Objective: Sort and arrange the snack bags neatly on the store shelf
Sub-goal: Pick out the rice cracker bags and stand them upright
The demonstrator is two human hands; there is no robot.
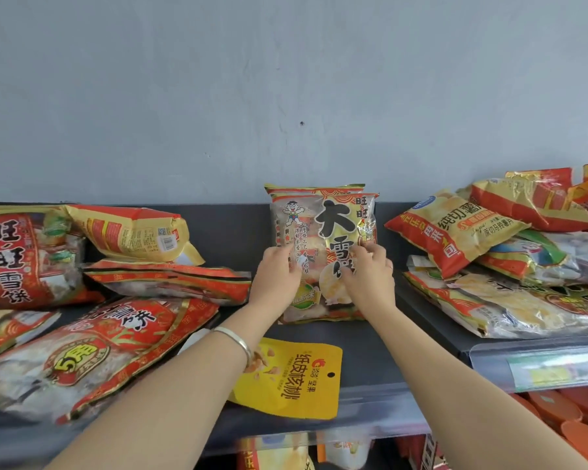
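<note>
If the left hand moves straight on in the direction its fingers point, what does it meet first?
The upright rice cracker bag: the left hand seems to hold it at its left edge. A second bag stands right behind it.

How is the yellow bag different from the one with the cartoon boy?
The yellow bag lies flat at the shelf's front; the cartoon-boy bag stands upright by the wall. The yellow bag is mostly yellow; the cartoon-boy bag is red and gold. The left hand and right hand hold the cartoon-boy bag, not the yellow bag. Both are snack bags.
</note>
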